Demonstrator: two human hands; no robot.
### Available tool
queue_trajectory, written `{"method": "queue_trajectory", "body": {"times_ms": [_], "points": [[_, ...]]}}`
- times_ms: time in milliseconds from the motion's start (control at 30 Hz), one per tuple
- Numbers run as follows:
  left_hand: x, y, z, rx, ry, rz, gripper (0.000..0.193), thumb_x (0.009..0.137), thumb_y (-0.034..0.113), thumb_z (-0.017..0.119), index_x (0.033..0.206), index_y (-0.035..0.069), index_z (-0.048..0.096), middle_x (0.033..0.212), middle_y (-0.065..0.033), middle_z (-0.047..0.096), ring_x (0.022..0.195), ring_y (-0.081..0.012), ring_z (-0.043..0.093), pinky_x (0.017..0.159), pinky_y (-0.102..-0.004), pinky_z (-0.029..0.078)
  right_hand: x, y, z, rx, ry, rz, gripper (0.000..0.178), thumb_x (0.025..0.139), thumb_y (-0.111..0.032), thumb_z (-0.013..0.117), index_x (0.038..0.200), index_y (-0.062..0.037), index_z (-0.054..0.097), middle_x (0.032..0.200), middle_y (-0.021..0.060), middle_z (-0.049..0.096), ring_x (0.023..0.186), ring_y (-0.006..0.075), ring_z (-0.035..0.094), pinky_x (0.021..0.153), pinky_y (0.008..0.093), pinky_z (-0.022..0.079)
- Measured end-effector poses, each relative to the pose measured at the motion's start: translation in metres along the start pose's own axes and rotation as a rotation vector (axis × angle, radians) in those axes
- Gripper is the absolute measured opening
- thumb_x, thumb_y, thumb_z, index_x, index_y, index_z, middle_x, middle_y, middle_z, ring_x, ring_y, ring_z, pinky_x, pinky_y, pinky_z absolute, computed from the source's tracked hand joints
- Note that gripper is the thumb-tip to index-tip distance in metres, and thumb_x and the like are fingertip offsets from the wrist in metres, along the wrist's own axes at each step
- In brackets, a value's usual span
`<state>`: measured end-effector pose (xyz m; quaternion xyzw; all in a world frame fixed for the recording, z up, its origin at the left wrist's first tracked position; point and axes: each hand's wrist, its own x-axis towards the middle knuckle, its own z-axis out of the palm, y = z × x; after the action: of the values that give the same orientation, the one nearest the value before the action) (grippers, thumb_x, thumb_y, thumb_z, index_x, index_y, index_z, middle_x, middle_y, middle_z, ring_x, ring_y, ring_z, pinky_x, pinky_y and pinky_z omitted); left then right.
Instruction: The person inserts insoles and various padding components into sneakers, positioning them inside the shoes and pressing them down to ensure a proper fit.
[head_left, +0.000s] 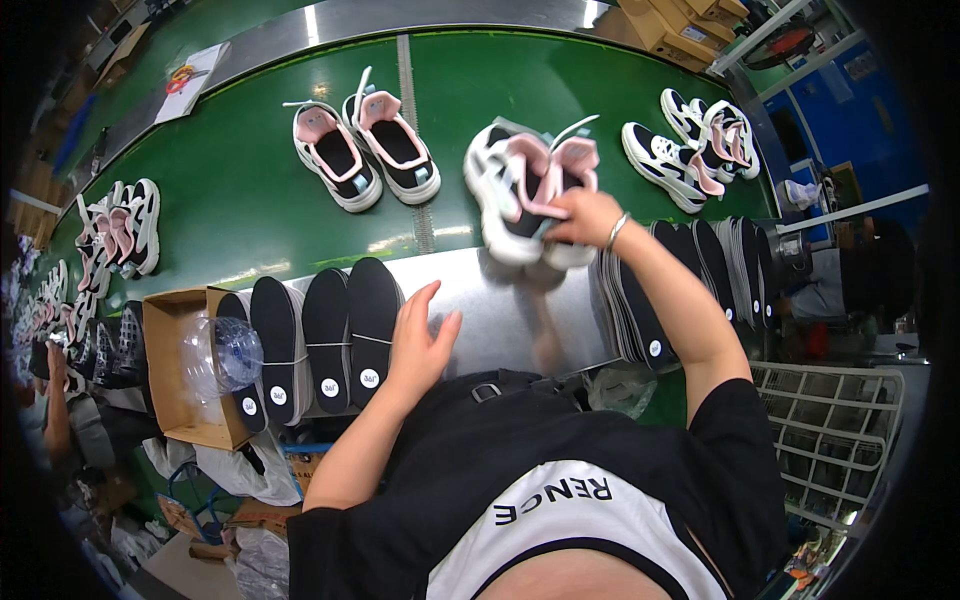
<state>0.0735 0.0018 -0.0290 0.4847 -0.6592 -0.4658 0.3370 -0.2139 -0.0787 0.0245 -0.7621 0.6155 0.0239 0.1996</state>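
Observation:
My right hand (582,218) is closed on the heel area of a pair of white, black and pink sneakers (497,190), somewhat smeared by motion. The pair is over the near edge of the green belt and the metal ledge (462,290). Fingers apart, my left hand (420,345) holds nothing above the ledge, beside a stack of black insoles (370,318). Farther off on the belt, another pair of sneakers (368,152) stands with toes toward me and pink linings showing.
More sneakers (690,150) lie at the right end of the green belt (260,225), others (120,235) at the left. Insole stacks (280,350) line the ledge by a cardboard box (165,365) with clear plastic inside. More insoles (640,310) sit under my right forearm. A white wire rack (830,430) stands right.

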Motion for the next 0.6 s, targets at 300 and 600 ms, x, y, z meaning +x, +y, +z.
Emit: {"method": "queue_trajectory", "body": {"times_ms": [300,600], "points": [[0.026,-0.021,0.074,0.059,-0.173,0.057,0.077,0.063,0.036,0.064,0.122,0.0,0.029,0.121,-0.0248,0.026,0.113,-0.0385,0.027,0.096,-0.042,0.021,-0.127,-0.05,0.07,-0.085,-0.047,-0.109,0.037,0.068,-0.021,0.058,0.104,-0.0216,0.051,0.082,0.0062,0.053,0.078,0.0222,0.054,0.07,0.0372,0.038],[0.055,0.02,0.062,0.243,-0.057,0.606,0.038,0.061,0.016,0.069,0.095,0.005,0.054,0.107,-0.0165,0.05,0.094,-0.0346,0.048,0.08,-0.0382,0.039,-0.168,0.048,0.079,0.027,0.577,0.459,0.033,0.068,-0.028,0.065,0.089,-0.0055,0.053,0.093,0.0112,0.055,0.089,0.0281,0.051,0.074,0.038,0.042]]}}
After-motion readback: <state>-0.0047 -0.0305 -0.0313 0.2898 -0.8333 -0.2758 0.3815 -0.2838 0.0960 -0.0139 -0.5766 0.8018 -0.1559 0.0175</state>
